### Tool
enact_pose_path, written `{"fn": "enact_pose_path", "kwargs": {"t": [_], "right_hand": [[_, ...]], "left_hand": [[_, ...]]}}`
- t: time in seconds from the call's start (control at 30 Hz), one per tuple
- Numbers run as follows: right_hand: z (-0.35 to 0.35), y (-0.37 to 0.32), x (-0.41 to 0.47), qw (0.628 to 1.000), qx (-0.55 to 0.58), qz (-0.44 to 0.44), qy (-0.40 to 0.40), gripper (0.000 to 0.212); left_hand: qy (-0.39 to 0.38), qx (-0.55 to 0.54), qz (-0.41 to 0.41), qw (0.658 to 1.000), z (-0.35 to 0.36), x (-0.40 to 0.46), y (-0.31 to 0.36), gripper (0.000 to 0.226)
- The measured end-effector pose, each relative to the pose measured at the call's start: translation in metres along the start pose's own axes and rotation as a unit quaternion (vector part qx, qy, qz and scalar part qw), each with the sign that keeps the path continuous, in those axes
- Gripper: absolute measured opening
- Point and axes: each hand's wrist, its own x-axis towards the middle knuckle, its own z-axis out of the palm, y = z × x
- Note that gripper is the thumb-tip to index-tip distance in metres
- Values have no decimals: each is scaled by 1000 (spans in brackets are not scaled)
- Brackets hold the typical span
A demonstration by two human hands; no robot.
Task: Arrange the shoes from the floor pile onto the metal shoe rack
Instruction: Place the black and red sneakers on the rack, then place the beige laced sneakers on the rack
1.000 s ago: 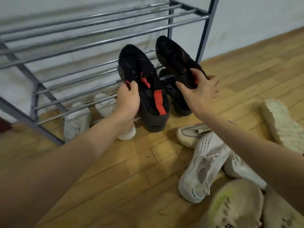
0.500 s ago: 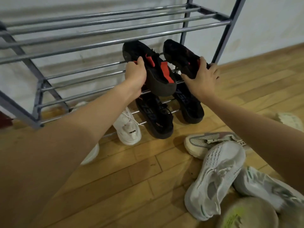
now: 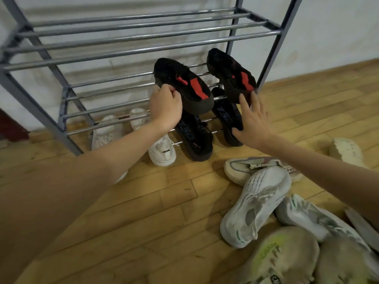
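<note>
Pinching the side of the near black shoe (image 3: 182, 85) now, the left hand (image 3: 165, 107) has thumb and fingers closed on the collar by the red pull tab, while the shoe sits tilted on the middle shelf bars of the rack (image 3: 143, 50), toward its right end. The right hand (image 3: 254, 117) is spread flat, fingers splayed, tips just touching the heel of the second black shoe (image 3: 231, 74), which leans on the same bars beside the right post; not gripping, looks like a steadying push.

These look like light knit runners: soft uppers that will fold under a pinch, firmer rubbery soles. Best hold, I'd say, is the heel or the collar, where there's some stiffness. On round bars they could slide or tip, so seat the sole across two bars.

Below, on the bottom shelf, another black pair (image 3: 194, 138) shows "350" on the insoles. A white shoe (image 3: 162, 150) at the rack's front edge reads what seems "DESKA". On the floor, the pile (image 3: 266, 201) of pale shoes waits at the right; print on them is too small to read.
</note>
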Motion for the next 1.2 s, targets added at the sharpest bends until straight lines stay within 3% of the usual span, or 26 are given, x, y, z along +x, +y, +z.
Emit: {"fn": "enact_pose_path", "kwargs": {"t": [0.13,0.23,0.33,0.53,0.77,1.03,1.2], "right_hand": [[-15,7,-28,991,-78,-54,-92,95],[-27,16,-48,984,-100,-46,-143,93],[-32,32,-65,982,-89,0,-165,89],[-26,88,-119,974,-7,147,-175,79],[-19,138,-182,944,30,266,-195,79],[-2,151,-242,941,63,282,-177,72],[14,148,-252,950,61,246,-183,78]], "left_hand": [[87,23,150,985,6,-57,7,23],[7,11,231,973,17,-91,12,19],[-102,4,257,961,36,-115,7,20],[-266,10,214,940,68,-141,-1,27],[-362,5,210,908,106,-173,28,26],[-408,23,105,907,130,-182,24,22],[-431,25,85,898,130,-189,15,42]]}}
